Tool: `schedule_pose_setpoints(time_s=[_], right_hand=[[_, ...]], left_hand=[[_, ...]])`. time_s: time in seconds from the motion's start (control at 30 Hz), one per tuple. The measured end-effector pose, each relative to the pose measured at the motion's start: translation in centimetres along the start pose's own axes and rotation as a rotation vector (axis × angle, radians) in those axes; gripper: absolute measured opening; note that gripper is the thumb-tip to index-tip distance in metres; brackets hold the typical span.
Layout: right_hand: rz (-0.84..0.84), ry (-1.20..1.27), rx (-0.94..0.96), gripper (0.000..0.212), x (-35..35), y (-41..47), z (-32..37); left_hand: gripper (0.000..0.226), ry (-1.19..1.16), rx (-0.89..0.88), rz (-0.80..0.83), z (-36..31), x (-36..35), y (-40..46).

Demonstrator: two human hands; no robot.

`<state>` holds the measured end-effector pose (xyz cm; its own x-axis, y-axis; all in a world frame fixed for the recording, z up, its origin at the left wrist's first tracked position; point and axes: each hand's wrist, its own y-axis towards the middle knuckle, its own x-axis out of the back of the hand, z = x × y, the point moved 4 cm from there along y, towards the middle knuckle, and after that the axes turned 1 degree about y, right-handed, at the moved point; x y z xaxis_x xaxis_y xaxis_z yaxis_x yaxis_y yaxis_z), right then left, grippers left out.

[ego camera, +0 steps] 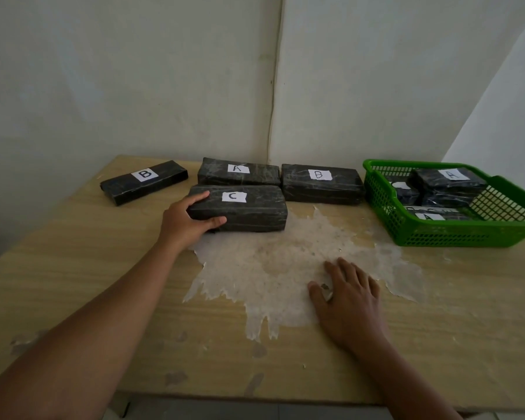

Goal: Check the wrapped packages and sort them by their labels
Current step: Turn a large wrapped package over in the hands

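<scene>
Black wrapped packages with white letter labels lie on a wooden table [73, 268]. My left hand [185, 221] grips the left end of the package labelled C [249, 209], thumb in front and fingers over the top. Behind it lie a package labelled A [238, 174] and a package labelled B [322, 183]. A slimmer package labelled B [143, 181] sits at the far left. My right hand [349, 301] rests flat on the table with fingers spread, holding nothing. A green basket [455, 234] at the right holds several packages, two showing A labels.
A pale, peeled patch [279, 268] spreads across the middle of the tabletop, under my right hand. White walls meet in a corner just behind the table. The table's near edge runs along the bottom of the view.
</scene>
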<state>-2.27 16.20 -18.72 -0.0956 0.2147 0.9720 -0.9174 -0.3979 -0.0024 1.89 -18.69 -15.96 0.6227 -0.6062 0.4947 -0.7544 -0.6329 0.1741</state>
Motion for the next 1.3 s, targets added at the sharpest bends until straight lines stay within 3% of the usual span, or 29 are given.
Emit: schedule_pose_setpoints(time_s=[0.13, 0.23, 0.3, 0.5, 1.03, 1.13, 1.3], right_hand=[[-0.020, 0.012, 0.005, 0.072, -0.1, 0.0, -0.2], [-0.031, 0.025, 0.010, 0.072, -0.1, -0.1, -0.2], [-0.034, 0.030, 0.010, 0.071, -0.1, -0.1, -0.3], [-0.041, 0.035, 0.004, 0.071, -0.1, 0.0, -0.3], [-0.034, 0.044, 0.007, 0.070, 0.0, -0.1, -0.2], [-0.034, 0.042, 0.008, 0.071, 0.1, -0.2, -0.2], [-0.036, 0.046, 0.008, 0.070, 0.1, -0.2, -0.1]], left_hand=[[0.086, 0.070, -0.059, -0.038, 1.1, -0.7, 0.5], [0.093, 0.139, -0.060, -0.159, 1.7, -1.3, -0.1], [0.085, 0.158, -0.063, -0.212, 1.8, -1.3, -0.3], [0.065, 0.131, -0.083, -0.182, 1.8, -0.9, 0.2], [0.061, 0.145, -0.109, -0.167, 1.9, -0.9, 0.4], [0.066, 0.153, -0.117, -0.166, 1.8, -1.0, 0.2], [0.103, 0.056, -0.047, -0.133, 2.2, -0.9, -0.3]])
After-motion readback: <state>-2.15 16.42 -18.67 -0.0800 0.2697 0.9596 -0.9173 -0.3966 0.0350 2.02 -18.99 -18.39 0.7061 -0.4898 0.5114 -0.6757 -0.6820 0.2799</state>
